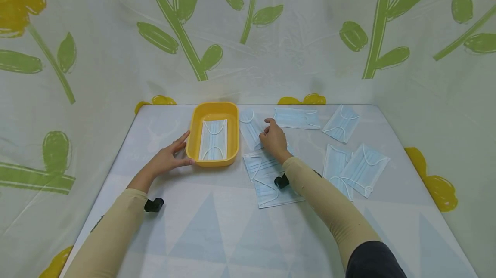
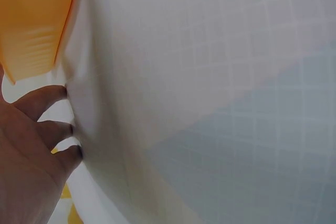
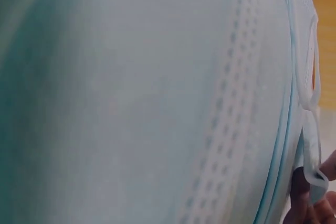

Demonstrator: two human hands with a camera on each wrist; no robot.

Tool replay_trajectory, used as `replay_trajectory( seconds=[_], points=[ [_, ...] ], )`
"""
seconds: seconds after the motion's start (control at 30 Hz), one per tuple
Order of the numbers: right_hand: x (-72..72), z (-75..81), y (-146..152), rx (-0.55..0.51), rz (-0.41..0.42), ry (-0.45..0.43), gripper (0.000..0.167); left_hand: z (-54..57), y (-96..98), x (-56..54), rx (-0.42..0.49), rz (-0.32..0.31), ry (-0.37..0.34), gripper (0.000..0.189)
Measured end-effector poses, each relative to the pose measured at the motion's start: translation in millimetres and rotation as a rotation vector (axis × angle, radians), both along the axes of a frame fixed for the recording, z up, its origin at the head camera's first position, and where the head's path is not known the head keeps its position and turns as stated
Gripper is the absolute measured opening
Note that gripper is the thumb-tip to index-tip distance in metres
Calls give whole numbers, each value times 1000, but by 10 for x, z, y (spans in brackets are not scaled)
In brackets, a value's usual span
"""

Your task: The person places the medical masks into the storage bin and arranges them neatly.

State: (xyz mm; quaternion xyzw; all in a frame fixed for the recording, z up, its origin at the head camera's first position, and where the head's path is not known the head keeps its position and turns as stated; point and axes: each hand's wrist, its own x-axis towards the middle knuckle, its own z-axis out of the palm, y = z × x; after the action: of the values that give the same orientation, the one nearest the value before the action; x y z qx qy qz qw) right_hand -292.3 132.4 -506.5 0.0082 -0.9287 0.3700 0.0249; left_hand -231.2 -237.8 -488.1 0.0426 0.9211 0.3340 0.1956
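A yellow tray [image 1: 234,140] stands at the back left of the table, with a light blue face mask [image 1: 213,140] lying lengthwise in it. My left hand [image 1: 166,157] is at the tray's left side, its spread fingers and thumb touching the wall and near corner. In the left wrist view, three fingers [image 2: 58,129] rest low beside the tray [image 2: 34,24]. My right hand [image 1: 274,140] is over another face mask [image 1: 249,127] right of the tray. In the right wrist view, thumb and finger pinch a mask edge [image 3: 310,145] by its white ear loop, while a nearer mask [image 3: 157,98] fills most of that view.
Two overlapping masks [image 1: 267,189] lie under the right forearm. At the back are a sideways mask [image 1: 296,118] and a tilted one [image 1: 342,124]. Two more overlapping masks [image 1: 366,169] lie at the right. A flowered curtain [image 1: 248,67] hangs behind the table [image 1: 186,235].
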Motion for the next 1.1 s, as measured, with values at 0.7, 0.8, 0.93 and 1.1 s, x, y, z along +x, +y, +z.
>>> replay_trajectory(
  seconds=[0.7,0.8,0.93,1.1],
  points=[
    [28,18,25,-98,57,-77,51,-3,3,0,4,-1,8,111],
    [27,15,25,-82,65,-83,46,-4,3,-1,5,0,10,111],
    [23,16,17,-59,66,-96,42,-3,3,-1,3,-1,9,111],
    [16,18,18,-37,69,-101,41,-2,0,-1,-1,-3,3,110]
  ],
)
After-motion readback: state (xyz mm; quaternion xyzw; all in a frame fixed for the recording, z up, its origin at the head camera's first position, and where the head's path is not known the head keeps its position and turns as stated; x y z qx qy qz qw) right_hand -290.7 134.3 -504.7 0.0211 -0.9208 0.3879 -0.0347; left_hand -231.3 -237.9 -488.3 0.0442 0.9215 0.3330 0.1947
